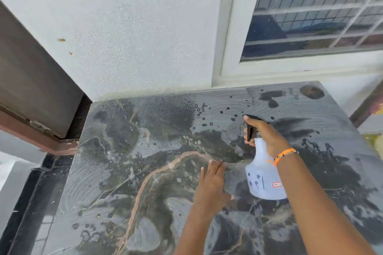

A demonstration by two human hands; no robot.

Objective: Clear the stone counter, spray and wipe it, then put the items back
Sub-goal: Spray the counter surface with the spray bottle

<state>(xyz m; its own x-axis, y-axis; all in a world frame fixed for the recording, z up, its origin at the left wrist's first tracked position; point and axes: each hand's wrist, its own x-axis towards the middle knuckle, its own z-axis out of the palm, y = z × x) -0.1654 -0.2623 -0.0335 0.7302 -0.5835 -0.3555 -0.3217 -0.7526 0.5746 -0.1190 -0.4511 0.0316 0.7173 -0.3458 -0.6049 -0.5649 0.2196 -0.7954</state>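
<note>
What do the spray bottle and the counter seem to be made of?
The spray bottle looks like translucent white plastic with a matte finish, since light passes softly through its body; its black trigger head also seems plastic. The counter looks like polished dark stone: pale tan veins run through it, and its wet surface reflects light.

a white textured wall (pixel 128 33) fills the background, with two small brownish marks (pixel 61 39) on its left part. to the right sits a white-framed window (pixel 230 47); its glass (pixel 310 16) shows a grid of bars and dim reflections. at left stands a dark brown door (pixel 31 80) with a reddish-brown frame edge (pixel 41 141). below it lies dark tiled floor (pixel 39 192).
</note>
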